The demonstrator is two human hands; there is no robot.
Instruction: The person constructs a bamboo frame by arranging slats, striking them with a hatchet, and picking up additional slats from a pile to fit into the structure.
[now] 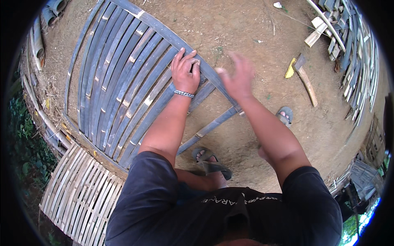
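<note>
A large panel of dark bamboo slats (108, 88) lies on the ground in front of me, slats side by side between end rails. My left hand (185, 74) rests on it by the far rail (166, 33), fingers bent and thumb close to the forefinger. Anything in that pinch is too small to make out. Just right of the rail, my right hand (238, 80) is blurred by motion. Its thumb stands apart from the fingers, and nothing shows in it. Two bare crosspieces (217, 122) span the near part of the frame.
A wooden-handled tool with a dark metal head (308, 84) lies on the dirt at right, beside a yellow scrap (290, 69). Split bamboo strips (361, 61) are heaped at far right. A paler slatted panel (82, 190) lies lower left; bamboo poles (37, 39) lie upper left.
</note>
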